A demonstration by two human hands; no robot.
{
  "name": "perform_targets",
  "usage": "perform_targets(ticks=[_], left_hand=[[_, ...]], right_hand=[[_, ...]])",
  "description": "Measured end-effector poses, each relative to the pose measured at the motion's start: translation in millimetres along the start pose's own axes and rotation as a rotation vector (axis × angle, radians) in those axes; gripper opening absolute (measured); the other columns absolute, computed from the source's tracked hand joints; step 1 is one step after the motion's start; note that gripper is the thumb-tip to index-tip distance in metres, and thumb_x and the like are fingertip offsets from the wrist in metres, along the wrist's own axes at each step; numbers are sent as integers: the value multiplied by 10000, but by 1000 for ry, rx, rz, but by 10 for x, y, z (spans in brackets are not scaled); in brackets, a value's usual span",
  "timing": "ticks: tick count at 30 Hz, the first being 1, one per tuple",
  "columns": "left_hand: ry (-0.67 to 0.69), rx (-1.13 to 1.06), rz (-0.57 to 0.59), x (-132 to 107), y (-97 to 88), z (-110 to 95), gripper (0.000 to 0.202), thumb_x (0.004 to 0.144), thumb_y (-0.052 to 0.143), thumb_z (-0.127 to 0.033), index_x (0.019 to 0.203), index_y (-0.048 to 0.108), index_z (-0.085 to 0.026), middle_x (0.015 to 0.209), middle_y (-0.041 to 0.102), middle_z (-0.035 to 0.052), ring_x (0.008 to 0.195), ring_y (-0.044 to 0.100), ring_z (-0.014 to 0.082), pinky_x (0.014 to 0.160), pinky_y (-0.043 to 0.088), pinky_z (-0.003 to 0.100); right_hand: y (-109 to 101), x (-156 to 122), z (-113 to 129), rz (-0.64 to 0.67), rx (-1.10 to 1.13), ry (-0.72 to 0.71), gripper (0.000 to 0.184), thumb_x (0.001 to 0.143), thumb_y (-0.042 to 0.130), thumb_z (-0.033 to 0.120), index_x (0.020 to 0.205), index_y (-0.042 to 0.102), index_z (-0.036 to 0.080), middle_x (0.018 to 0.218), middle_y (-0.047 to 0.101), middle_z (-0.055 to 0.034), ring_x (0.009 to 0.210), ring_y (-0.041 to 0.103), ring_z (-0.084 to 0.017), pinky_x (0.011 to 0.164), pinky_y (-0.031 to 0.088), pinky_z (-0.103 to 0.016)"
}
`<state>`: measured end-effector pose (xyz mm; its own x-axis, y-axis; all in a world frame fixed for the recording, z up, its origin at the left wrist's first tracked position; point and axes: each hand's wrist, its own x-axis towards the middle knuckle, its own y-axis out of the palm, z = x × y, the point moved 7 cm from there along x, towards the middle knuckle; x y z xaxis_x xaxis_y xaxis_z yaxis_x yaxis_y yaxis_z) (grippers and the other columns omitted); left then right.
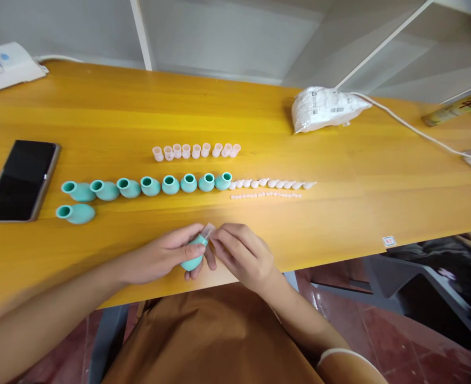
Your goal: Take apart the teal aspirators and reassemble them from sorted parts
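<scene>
Wooden tabletop (339, 176), forearms (79, 290) converging, left fingers (196, 249) round teal bulb (191, 263), right fingers (226, 241) pinched at its pale tip (207, 231)

Grey panels (227, 37) back a yellow wooden table (379, 176) above reddish floor tiles (383, 341).

No word or number can be read. The white package (319, 113) bears dark print and a barcode (338, 110), too small to make out. Right of the package, a yellow cylinder (457, 109) carries large dark characters, illegible here. Nearer the person than the package, a sticker (389, 241) by the table's (355, 176) edge shows a reddish mark, also unreadable.
</scene>
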<state>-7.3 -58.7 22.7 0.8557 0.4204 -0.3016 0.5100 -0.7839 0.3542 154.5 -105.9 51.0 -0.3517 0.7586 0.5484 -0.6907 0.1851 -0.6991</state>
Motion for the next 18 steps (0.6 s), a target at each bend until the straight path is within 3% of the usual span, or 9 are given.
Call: perform_targets(ticks=[5,11,18], left_hand=[[0,113,-10,2,-13,4,348,1174,539,-526,1182,662,-201,1070,646,39,852,615,150,817,555,307],[-3,64,-5,-5,2,-39,345,1167,553,-526,1241,640,-201,1106,672,49,854,621,149,808,558,304],[-13,95,-20,-10,-2,-25,367,1159,560,-553,1272,638,-213,1153,711,66,838,641,154,794,573,312]], right_hand=[[4,46,-39,77,95,60,354,1069,710,98,1393,661,229,1173,768,-120,1016,778,-228,878,717,-377],[-32,59,-22,1,164,92,475,1051,724,70,1484,629,241,1194,778,-123,1039,787,-227,874,721,-376],[-81,170,-18,-49,150,135,322,1039,676,45,1281,670,257,1011,779,-63,854,767,-192,718,688,-331]])
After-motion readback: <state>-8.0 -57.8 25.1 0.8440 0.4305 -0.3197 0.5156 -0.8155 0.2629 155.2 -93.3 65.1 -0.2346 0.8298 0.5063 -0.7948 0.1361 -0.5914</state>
